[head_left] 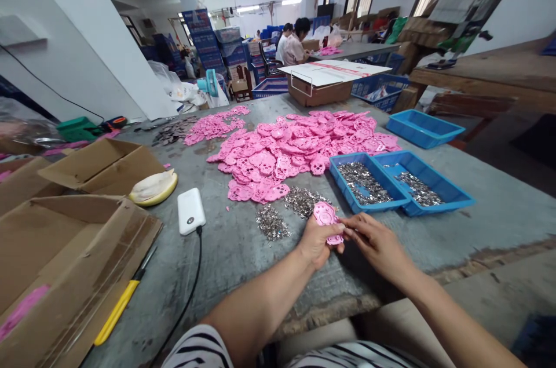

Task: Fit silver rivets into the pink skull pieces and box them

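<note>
My left hand (316,242) grips a pink plastic piece (326,218) by its edge, thumb on top, just over the front of the table. At the piece's right edge, my right hand (377,240) has its thumb and fingertips pinched together; whatever is between them is too small to make out. Right behind my hands lie two small heaps of shiny metal parts (271,223). Beyond these spreads a big pile of similar pink pieces (278,153). Two blue trays (393,206) with more metal parts stand to the right of the pile.
A third blue tray (423,127) sits farther back. On the left are a white power bank (191,211) with a cable, a yellow-handled tool (116,313), open cardboard boxes (104,234) and a yellow peel (160,191). A cardboard box (319,93) stands behind the pile. People (295,46) sit farther away.
</note>
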`<state>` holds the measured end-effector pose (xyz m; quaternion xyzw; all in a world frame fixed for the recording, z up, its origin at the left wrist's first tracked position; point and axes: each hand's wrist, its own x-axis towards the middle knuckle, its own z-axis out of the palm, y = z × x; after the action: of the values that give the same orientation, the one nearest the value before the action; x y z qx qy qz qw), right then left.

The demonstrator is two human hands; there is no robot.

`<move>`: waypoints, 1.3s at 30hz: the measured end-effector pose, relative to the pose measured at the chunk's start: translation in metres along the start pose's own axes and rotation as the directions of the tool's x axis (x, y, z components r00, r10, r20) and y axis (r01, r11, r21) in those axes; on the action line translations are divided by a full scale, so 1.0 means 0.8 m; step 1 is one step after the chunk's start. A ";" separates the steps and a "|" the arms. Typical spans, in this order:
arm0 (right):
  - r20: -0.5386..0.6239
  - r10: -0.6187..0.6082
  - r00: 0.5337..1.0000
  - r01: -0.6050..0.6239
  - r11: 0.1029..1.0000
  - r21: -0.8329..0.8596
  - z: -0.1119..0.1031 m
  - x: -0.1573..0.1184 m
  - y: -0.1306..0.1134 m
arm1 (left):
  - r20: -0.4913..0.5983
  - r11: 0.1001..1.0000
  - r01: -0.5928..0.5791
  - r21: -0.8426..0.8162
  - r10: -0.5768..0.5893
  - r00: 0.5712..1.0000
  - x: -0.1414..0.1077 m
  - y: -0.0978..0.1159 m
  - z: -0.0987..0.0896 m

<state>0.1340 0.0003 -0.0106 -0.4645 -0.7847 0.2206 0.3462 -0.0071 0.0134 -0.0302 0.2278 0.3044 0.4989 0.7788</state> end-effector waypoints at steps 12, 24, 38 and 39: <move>-0.043 0.135 0.990 -0.128 0.984 0.127 0.005 -0.010 -0.003 | -0.031 0.996 -0.049 0.079 0.052 0.998 -0.003 0.000 0.004; -0.169 0.199 0.965 -0.170 0.970 0.172 0.018 -0.005 0.000 | -0.091 0.992 -0.059 0.113 0.070 0.993 -0.003 0.000 0.009; -0.062 0.499 0.865 -0.428 0.796 0.428 0.017 0.000 -0.006 | -0.041 0.936 -0.168 0.309 0.189 0.981 -0.001 -0.011 0.001; -0.048 0.498 0.866 -0.427 0.784 0.450 0.018 -0.001 -0.004 | -0.040 0.933 -0.171 0.317 0.193 0.980 -0.001 -0.012 0.000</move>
<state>0.1218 -0.0021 -0.0179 -0.5727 -0.5476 0.4253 0.4375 -0.0013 0.0089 -0.0359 0.3577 0.3842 0.5220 0.6722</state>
